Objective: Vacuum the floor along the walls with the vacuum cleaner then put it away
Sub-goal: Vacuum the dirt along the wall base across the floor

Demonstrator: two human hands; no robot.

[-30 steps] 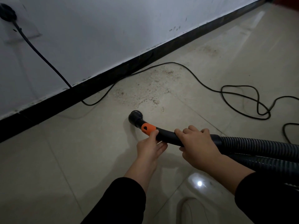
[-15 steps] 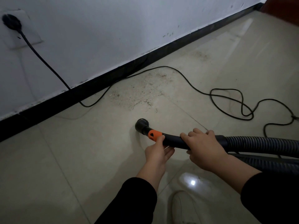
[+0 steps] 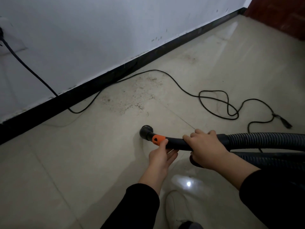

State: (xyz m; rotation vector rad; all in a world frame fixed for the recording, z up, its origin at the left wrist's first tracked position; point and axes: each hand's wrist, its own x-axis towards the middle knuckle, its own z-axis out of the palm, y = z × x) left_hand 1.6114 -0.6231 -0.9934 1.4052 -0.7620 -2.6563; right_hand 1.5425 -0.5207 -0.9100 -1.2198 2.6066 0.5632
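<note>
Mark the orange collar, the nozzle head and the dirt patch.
orange collar [image 3: 158,139], head view, middle of its top face.
nozzle head [image 3: 144,132], head view, rounded black elbow.
dirt patch [image 3: 132,98], head view, centre of the speckles.

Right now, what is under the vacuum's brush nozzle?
Around the brush nozzle only pale floor tile and shadow show. The dirt patch lies apart, nearer the skirting board. The spot directly beneath is covered; contact cannot be told.
</note>
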